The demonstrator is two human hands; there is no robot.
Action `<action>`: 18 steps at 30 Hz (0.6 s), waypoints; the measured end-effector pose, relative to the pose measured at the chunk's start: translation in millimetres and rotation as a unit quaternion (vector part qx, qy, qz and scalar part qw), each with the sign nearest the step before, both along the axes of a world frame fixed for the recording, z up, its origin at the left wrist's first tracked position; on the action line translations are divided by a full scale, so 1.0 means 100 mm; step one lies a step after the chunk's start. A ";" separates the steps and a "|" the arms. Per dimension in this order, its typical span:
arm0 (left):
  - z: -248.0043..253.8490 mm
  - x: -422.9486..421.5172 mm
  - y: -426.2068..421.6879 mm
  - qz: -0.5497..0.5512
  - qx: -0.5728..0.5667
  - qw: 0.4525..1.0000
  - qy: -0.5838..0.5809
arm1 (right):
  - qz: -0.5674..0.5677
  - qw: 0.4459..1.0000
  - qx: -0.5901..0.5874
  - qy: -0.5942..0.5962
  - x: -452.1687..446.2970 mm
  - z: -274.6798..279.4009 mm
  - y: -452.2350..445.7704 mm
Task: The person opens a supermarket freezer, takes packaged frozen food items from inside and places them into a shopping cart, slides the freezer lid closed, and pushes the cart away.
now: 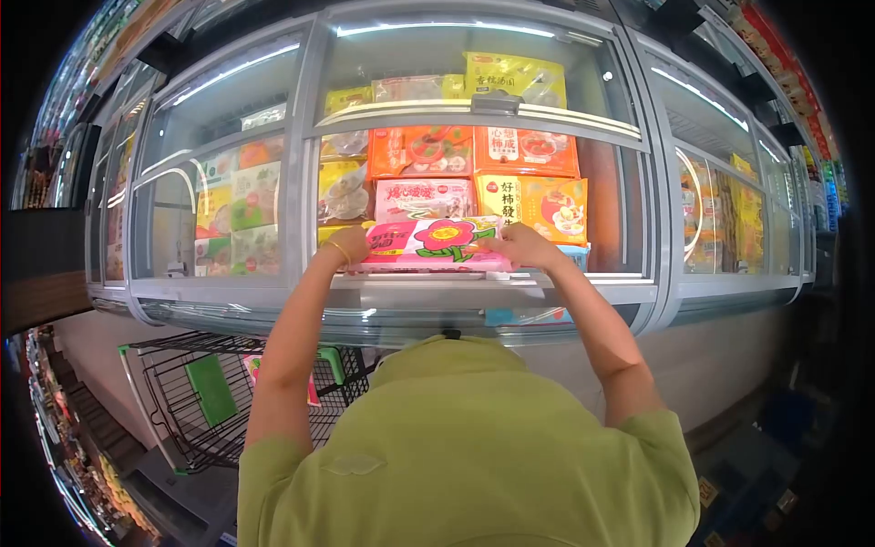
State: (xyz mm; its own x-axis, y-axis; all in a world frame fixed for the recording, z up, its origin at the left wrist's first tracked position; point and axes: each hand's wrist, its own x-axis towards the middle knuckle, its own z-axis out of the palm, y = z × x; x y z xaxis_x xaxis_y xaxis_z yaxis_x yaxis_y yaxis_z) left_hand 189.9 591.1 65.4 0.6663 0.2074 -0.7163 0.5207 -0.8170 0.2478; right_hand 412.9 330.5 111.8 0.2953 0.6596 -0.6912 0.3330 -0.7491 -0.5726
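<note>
Between my two hands is a pink bag of frozen food with a large flower printed on it, held over the front opening of a chest freezer. My left hand is closed on its left end, and my right hand grips the right end. Behind it lie a pink package and a yellow and orange package. Red-orange packages are stacked farther back, and yellow bags stand at the left of the compartment.
A sliding glass lid with a handle covers the freezer's far part. The metal front rim runs before me. A wire shopping cart with green parts stands at my left, a pink package in it. Glass-covered compartments flank both sides.
</note>
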 end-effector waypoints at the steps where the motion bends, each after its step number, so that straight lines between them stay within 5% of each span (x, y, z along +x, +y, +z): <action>1: -0.04 -0.05 0.06 0.018 -0.008 1.000 -0.011 | -0.006 0.998 0.002 0.064 0.02 -0.13 0.12; 6: -0.27 0.01 0.27 -0.027 -0.041 0.997 0.064 | 0.061 0.974 -0.089 0.200 0.06 -0.90 0.43; 8: -0.41 0.14 0.25 -0.055 -0.102 0.973 0.200 | 0.065 0.965 -0.101 0.231 0.07 -1.16 0.29; 9: -0.58 0.09 0.26 0.087 -0.198 0.949 0.229 | 0.089 0.965 -0.107 0.222 0.04 -1.30 0.22; 12: -0.82 0.08 0.19 0.148 -0.304 0.906 0.254 | 0.242 0.956 -0.127 0.105 0.05 -1.35 0.14; 16: -1.03 0.35 -0.02 0.133 -0.298 0.897 0.298 | 0.351 0.930 -0.087 0.057 -0.17 -1.35 0.32; 18: -1.21 0.45 -0.12 -0.078 -0.087 0.983 0.139 | 0.345 0.934 -0.090 0.025 -0.25 -1.38 0.43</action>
State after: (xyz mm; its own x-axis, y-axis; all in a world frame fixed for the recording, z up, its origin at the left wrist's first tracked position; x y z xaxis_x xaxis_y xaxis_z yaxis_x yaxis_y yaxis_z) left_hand 235.0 579.1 -55.8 0.4541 -0.0239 -0.8906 0.4604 -0.8495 0.2576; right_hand 388.1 373.6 -26.3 -0.1933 0.5529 -0.8105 0.7480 -0.4515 -0.4864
